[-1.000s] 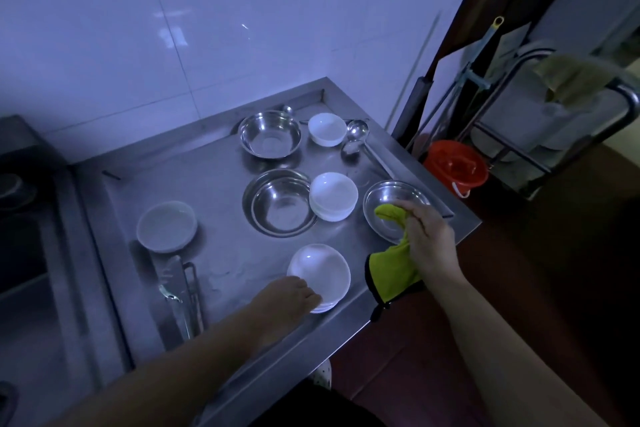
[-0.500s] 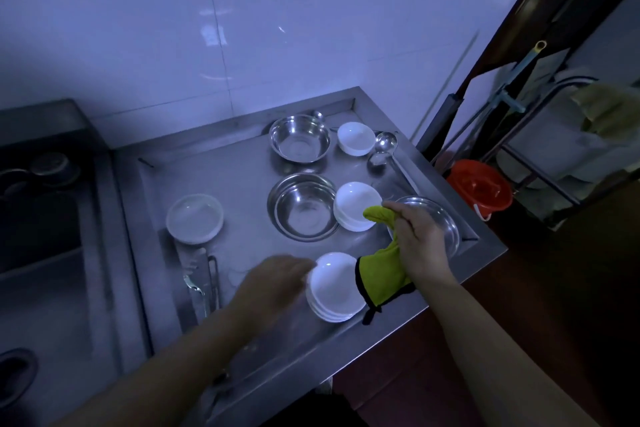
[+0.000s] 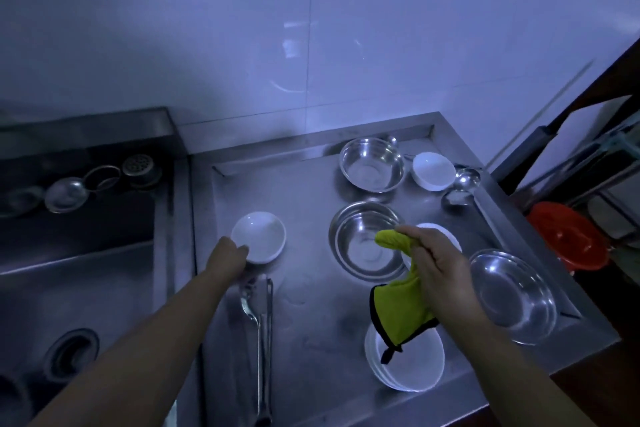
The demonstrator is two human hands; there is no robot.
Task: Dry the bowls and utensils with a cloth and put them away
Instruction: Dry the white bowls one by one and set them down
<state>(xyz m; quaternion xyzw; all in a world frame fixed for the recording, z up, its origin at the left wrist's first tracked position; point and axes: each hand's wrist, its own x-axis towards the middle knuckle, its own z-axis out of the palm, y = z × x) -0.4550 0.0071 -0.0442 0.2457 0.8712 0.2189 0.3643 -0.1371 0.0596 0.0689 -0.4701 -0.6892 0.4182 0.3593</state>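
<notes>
Gripping green cloth (image 3: 403, 308), right hand (image 3: 438, 269); left hand (image 3: 227, 255) seemingly touching white bowl (image 3: 259, 236), fingers hidden.

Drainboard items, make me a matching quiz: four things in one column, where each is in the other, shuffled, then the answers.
1. green cloth
2. lone white bowl
3. ladle
4. red bucket

A. on the floor, right of the counter
B. at the left hand's fingertips
C. by the back right corner
D. in the right hand's grip

Pairs: 1-D, 2-B, 3-C, 4-A
</notes>
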